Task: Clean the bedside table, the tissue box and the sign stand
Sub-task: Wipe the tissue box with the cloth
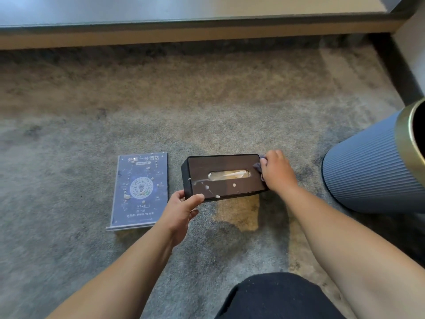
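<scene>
The tissue box, spattered white, is gripped at its near left corner by the left hand on the carpet. A cloth is clenched in the right hand against the box's right end. The sign stand is laid flat just left of the box.

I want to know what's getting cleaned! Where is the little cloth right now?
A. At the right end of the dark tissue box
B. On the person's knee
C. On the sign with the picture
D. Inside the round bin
A: the right hand presses the bunched cloth against the right end of the tissue box, while the left hand grips its near left corner.
</scene>
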Motion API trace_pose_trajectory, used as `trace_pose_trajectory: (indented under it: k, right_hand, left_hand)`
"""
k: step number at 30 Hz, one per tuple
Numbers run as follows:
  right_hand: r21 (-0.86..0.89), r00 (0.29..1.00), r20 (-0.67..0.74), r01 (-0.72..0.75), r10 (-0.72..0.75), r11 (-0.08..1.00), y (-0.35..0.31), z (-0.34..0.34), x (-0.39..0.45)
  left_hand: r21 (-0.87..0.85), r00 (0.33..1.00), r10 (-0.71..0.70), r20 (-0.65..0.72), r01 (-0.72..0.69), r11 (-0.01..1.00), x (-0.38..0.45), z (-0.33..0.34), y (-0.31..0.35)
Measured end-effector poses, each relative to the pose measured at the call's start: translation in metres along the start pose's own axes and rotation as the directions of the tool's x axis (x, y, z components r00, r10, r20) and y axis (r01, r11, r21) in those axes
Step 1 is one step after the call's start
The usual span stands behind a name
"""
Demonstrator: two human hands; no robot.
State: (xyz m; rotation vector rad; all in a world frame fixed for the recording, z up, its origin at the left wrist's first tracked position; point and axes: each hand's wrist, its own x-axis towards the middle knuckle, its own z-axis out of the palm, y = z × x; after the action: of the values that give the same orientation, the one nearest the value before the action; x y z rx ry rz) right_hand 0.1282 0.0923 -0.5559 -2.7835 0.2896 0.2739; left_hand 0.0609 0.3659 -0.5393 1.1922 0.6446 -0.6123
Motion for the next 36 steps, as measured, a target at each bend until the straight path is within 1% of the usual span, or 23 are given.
trace_pose_trajectory:
  k: [2,3,5,6,8,10,11,13,15,18,21,23,25,27,30,33,34,36]
  right_hand:
    - [0.002,0.991,0.077,-0.112,0.111,0.994,0.011,-0.003,0.001]
    - [0.015,0.983,0.085,-0.163,0.161,0.987,0.015,-0.005,0.000]
    - [0.132,0.972,0.033,-0.234,0.232,0.963,0.014,-0.013,-0.004]
    - [0.207,0.972,-0.012,-0.227,0.235,0.952,0.008,-0.018,-0.006]
    - [0.320,0.983,-0.098,-0.116,0.155,0.940,-0.019,-0.029,-0.011]
    - [0.364,0.990,-0.136,0.069,-0.020,0.929,-0.060,-0.039,-0.014]
    - [0.374,0.983,-0.142,0.163,-0.117,0.913,-0.081,-0.041,-0.015]
    - [0.380,0.941,-0.148,0.339,-0.306,0.860,-0.118,-0.037,-0.014]
    - [0.313,0.875,-0.119,0.482,-0.470,0.818,-0.141,-0.025,-0.013]
    - [0.217,0.795,-0.076,0.602,-0.601,0.769,-0.151,-0.008,-0.018]
    - [0.242,0.719,-0.057,0.683,-0.693,0.689,-0.147,-0.004,-0.033]
    - [0.286,0.693,-0.026,0.695,-0.720,0.659,-0.137,-0.004,-0.045]
    - [0.316,0.677,0.003,0.697,-0.736,0.643,-0.122,-0.007,-0.054]
    - [0.320,0.674,0.021,0.695,-0.738,0.644,-0.113,-0.010,-0.054]
    - [0.285,0.702,0.002,0.682,-0.712,0.673,-0.126,-0.016,-0.033]
    - [0.233,0.714,-0.040,0.687,-0.699,0.688,-0.149,-0.019,-0.014]
    - [0.229,0.702,-0.033,0.698,-0.711,0.678,-0.151,-0.019,-0.014]
    - [0.235,0.638,-0.002,0.749,-0.770,0.620,-0.142,-0.018,-0.024]
  left_hand:
    - [0.018,1.000,-0.002,0.005,0.002,1.000,-0.003,0.000,0.000]
    - [0.029,1.000,-0.003,0.007,0.003,1.000,-0.005,0.000,0.001]
    - [0.044,1.000,-0.002,0.009,0.001,0.999,-0.006,0.000,0.001]
    - [0.046,1.000,-0.001,0.009,0.000,0.999,-0.007,0.000,0.001]
    - [0.047,1.000,0.001,0.008,-0.002,0.999,-0.008,0.000,0.002]
    - [0.052,1.000,0.000,0.000,0.000,0.999,-0.009,0.000,0.002]
    - [0.056,1.000,0.001,-0.002,-0.001,0.998,-0.010,0.000,0.003]
    - [0.066,1.000,0.006,0.015,-0.007,0.998,-0.012,0.002,0.006]
    - [0.089,1.000,0.002,0.031,-0.005,0.996,-0.015,0.006,0.008]
    - [0.074,0.998,-0.026,0.052,0.022,0.997,-0.019,0.008,0.012]
    - [0.027,0.991,-0.033,0.128,0.030,0.999,-0.018,0.005,0.014]
    - [0.007,0.985,-0.025,0.169,0.025,1.000,-0.020,0.003,0.012]
    - [0.032,0.981,-0.024,0.193,0.018,0.999,-0.022,0.002,0.011]
    - [0.096,0.981,-0.014,0.194,-0.005,0.995,-0.024,0.002,0.010]
    - [0.195,0.988,0.014,0.154,-0.045,0.980,-0.020,0.000,0.012]
    - [0.239,0.990,0.046,0.134,-0.077,0.968,-0.018,-0.003,0.015]
    - [0.242,0.990,0.053,0.133,-0.085,0.967,-0.018,-0.004,0.017]
    - [0.220,0.988,0.059,0.140,-0.090,0.971,-0.018,-0.008,0.020]
